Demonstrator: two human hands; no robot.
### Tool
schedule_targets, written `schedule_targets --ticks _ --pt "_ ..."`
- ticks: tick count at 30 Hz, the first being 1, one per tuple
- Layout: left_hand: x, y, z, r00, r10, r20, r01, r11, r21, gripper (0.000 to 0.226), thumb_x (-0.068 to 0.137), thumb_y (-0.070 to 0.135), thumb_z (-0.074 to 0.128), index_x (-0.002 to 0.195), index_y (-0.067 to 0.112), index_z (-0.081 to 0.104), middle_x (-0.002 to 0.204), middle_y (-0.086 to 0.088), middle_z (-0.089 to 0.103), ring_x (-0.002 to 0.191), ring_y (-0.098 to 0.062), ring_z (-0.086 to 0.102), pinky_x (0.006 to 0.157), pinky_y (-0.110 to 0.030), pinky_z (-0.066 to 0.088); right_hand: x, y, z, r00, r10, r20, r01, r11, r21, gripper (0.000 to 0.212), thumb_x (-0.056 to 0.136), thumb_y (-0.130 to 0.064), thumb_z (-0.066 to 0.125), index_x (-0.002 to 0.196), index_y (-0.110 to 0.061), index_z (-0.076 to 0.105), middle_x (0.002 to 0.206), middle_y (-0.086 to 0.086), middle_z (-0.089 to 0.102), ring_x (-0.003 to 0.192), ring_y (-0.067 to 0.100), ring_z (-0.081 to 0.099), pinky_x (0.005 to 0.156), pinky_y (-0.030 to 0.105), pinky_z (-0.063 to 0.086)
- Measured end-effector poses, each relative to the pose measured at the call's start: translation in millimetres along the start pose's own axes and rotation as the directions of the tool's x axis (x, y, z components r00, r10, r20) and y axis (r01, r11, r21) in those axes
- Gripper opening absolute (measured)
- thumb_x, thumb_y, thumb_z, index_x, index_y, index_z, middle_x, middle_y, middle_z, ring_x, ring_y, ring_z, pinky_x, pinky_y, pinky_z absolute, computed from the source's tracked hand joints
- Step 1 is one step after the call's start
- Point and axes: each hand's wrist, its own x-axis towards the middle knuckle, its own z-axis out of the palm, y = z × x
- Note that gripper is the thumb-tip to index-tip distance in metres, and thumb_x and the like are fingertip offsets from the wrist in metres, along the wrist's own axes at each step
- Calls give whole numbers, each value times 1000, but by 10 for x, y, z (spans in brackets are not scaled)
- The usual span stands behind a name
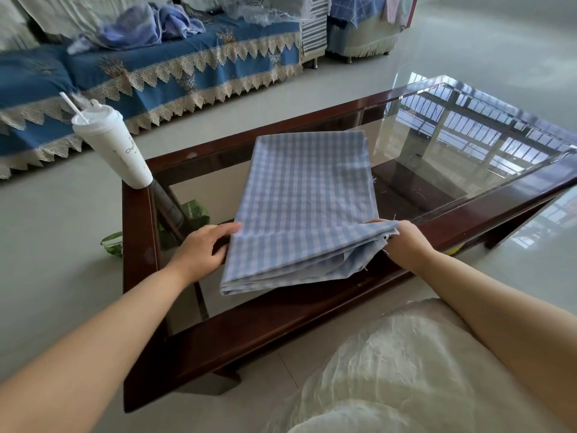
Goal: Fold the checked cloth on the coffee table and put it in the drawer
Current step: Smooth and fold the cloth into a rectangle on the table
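Note:
The blue-and-white checked cloth [307, 198] lies folded into a long rectangle on the glass top of the dark wooden coffee table [249, 326]. Its near end is lifted off the glass and shows several stacked layers. My left hand [203, 250] grips the cloth's near left edge, thumb on top. My right hand [402, 240] pinches the near right corner, where the frayed edges bunch together. No drawer is visible.
A tall white cup with a straw [114, 145] stands on the table's far left corner. Green packaging [193, 212] lies under the table. A blue sofa with lace trim [150, 73] runs behind. My white-clad lap [406, 370] fills the lower right.

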Motion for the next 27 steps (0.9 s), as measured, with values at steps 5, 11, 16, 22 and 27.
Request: schedule_targets --ticks 5,11,16,22,27 --pt "-75 -4 66 998 -42 53 44 998 -50 60 83 30 67 136 37 41 132 7 50 121 -12 44 101 -31 35 69 -1 -4 998 28 53 -28 1000 14 31 97 -9 35 114 -1 60 117 17 62 111 30 56 88 35 45" --pt "10 157 143 959 122 -255 -123 992 11 17 84 5 56 90 15 69 83 -3 65 84 -23 59 78 -37 49 34 -30 6 981 193 -30 -165 901 402 25 89 -28 57 84 -6 68 90 13 70 87 32 62 79 39 49" --pt "76 288 191 908 -63 -414 -20 981 -193 30 96 37 43 94 11 56 67 11 54 57 -6 52 51 -17 35 -63 60 -7 967 255 11 -217 798 562 39 86 -40 63 56 -18 51 52 -7 46 56 17 39 58 33 33" --pt "383 372 250 866 -470 -173 459 883 -101 44 98 45 28 75 18 53 72 -2 54 62 -18 49 58 -31 35 10 4 3 923 360 136 -348 631 693 24 81 -42 69 81 -18 72 80 -3 72 77 18 68 76 36 53" --pt "427 375 319 810 -549 -207 569 821 48 51 98 44 21 72 15 53 72 -7 54 69 -29 51 59 -33 38 119 -32 5 865 475 164 -478 677 559 39 79 -50 67 63 -14 67 61 1 64 59 20 61 58 29 46"
